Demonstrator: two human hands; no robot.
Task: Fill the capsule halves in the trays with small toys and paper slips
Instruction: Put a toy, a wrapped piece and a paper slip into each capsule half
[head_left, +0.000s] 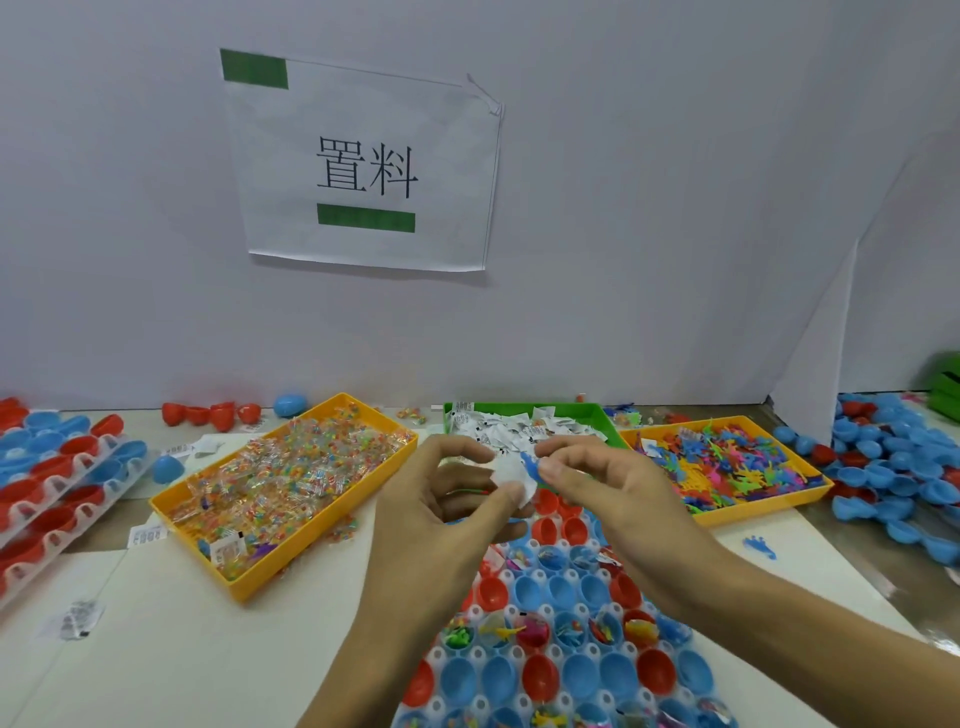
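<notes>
You can see a big white paper sign (363, 166) stuck on the pale wall (649, 208) behind the desk (208, 649). It has two black signs written on it and two green bars. Far right, something green (946, 382) peeks in.

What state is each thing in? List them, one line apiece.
Left hand: pinches a white paper slip.
Right hand: pinches a small blue toy.
Capsule tray: some halves filled, many empty.
Left yellow bin: full of clear bead packets.
Green bin: holds paper slips.
Right yellow bin: heaped with colourful toys.
Wall sign: one top corner peeling.
</notes>
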